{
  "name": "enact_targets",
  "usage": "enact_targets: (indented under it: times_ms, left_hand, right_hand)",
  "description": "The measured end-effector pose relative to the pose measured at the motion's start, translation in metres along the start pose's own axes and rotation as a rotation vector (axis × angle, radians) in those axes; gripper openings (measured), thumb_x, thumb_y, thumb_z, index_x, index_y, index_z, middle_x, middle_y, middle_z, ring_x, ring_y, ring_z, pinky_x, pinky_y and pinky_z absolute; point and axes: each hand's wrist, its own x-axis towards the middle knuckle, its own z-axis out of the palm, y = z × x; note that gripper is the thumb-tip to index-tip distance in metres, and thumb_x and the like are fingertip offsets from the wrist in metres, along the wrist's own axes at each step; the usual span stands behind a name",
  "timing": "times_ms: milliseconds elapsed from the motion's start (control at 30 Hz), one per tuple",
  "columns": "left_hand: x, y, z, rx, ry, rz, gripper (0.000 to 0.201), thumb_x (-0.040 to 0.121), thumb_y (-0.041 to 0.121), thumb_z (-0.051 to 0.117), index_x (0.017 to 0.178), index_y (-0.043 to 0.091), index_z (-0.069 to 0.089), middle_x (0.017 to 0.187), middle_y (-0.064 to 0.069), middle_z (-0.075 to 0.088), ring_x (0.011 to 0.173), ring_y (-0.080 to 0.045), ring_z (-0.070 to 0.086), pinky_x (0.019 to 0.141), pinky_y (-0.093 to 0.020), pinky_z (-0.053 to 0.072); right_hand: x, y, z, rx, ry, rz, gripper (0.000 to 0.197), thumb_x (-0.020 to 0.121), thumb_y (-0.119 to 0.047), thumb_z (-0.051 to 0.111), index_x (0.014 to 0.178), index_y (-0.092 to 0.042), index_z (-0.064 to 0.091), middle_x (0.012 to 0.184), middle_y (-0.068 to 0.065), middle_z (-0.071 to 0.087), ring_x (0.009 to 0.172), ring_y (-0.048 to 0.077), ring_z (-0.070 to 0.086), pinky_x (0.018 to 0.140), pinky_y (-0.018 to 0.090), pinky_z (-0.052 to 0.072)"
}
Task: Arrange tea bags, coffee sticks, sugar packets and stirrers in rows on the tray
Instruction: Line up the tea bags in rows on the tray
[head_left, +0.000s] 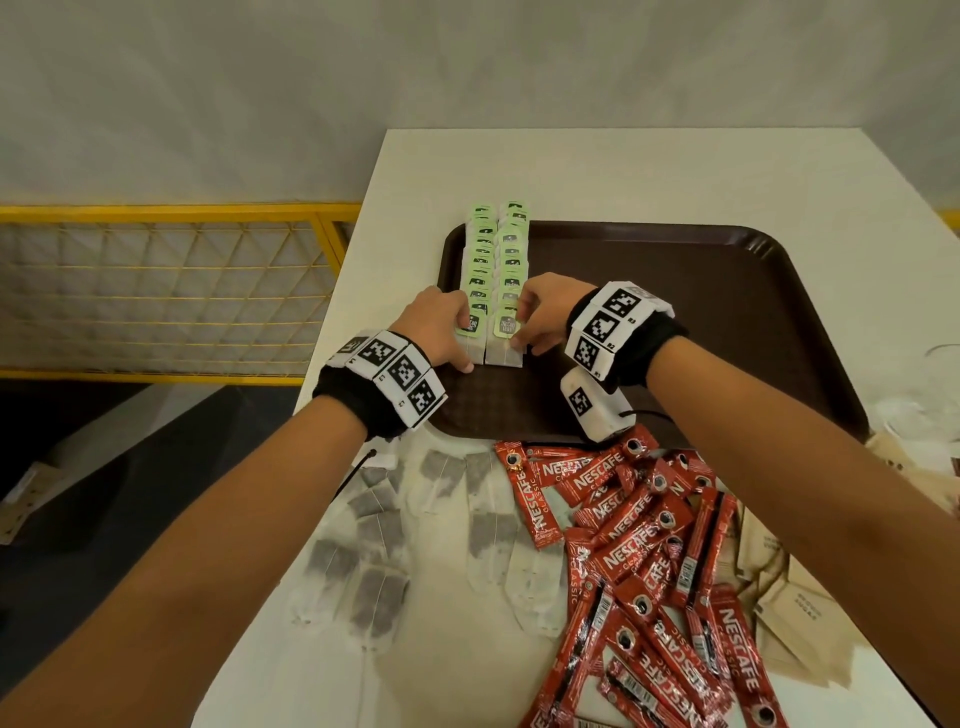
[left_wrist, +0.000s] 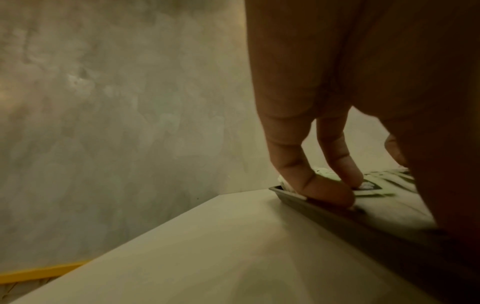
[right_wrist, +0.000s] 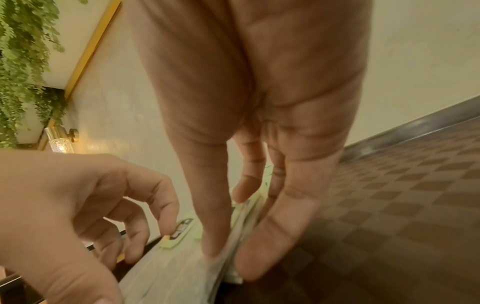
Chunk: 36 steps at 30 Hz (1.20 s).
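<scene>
A brown tray (head_left: 675, 312) lies on the white table. Two rows of overlapping tea bags with green tags run along its left side: a left row (head_left: 480, 260) and a right row (head_left: 511, 249). My left hand (head_left: 464, 345) curls round the near end of the left row, its fingers (left_wrist: 324, 191) pressing on the tags by the tray's left wall. My right hand (head_left: 522, 325) pinches the near end of the right row (right_wrist: 241, 222) between thumb and fingers. Loose tea bags (head_left: 374, 587), red coffee sticks (head_left: 639, 545) and brown sugar packets (head_left: 779, 587) lie in piles in front of the tray.
The tray's middle and right part is bare. The table's left edge (head_left: 332, 338) runs close beside the tray, with a yellow wire railing (head_left: 156, 291) beyond it. Something clear, like a cup (head_left: 935, 384), stands at the right edge of the head view.
</scene>
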Motion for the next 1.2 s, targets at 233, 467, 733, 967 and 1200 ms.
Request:
enact_targets:
  times_ms: [233,467,733,967,1200]
  left_hand:
    - [0.003,-0.001,0.003,-0.020,0.027,-0.018,0.050,0.068,0.021,0.083,0.107,0.006,0.056,0.115,-0.014,0.055,0.103,-0.027,0.053,0.077,-0.029,0.039]
    - [-0.004,-0.004,-0.004,-0.068,0.062,0.008,0.048,0.071,0.024,0.081,0.108,0.006,0.056,0.114,-0.012,0.057,0.100,-0.022,0.053,0.078,-0.027,0.039]
    - [-0.077,-0.024,-0.029,-0.125,0.019,0.048,0.027,0.075,0.032,0.077,0.089,0.018,0.059,0.089,0.004,0.061,0.069,0.000,0.051,0.055,-0.008,0.032]
    - [-0.166,-0.052,-0.007,-0.057,-0.386,0.140,0.030,0.070,0.027,0.081,0.082,0.030,0.054,0.086,0.009,0.057,0.070,0.001,0.049,0.063,-0.009,0.039]
    - [-0.196,-0.056,0.041,0.144,-0.428,0.239,0.052,0.061,0.035,0.084,0.093,0.030,0.043,0.102,0.013,0.033,0.095,-0.006,0.036,0.082,-0.020,0.040]
  right_hand:
    - [0.004,0.004,-0.003,-0.056,0.058,-0.048,0.025,0.078,-0.004,0.073,0.075,-0.016,0.051,0.082,0.002,0.062,0.064,0.011,0.061,0.057,0.016,0.052]
    - [-0.014,-0.001,-0.011,-0.184,0.139,-0.098,0.013,0.086,-0.015,0.066,0.091,-0.010,0.056,0.108,0.012,0.065,0.097,0.026,0.065,0.089,0.037,0.053]
    - [-0.089,-0.031,0.028,-0.477,-0.095,-0.438,0.025,0.087,-0.036,0.062,0.105,-0.018,0.058,0.097,-0.006,0.057,0.088,0.011,0.055,0.072,0.021,0.043]
    - [-0.129,-0.012,0.092,-0.712,-0.427,-0.507,0.034,0.079,-0.033,0.071,0.104,-0.017,0.054,0.086,-0.007,0.051,0.073,0.009,0.045,0.059,0.021,0.036]
    - [-0.150,0.013,0.104,-0.862,-0.349,-0.401,0.061,0.074,-0.039,0.073,0.124,-0.023,0.043,0.108,-0.005,0.044,0.097,0.014,0.046,0.074,0.027,0.040]
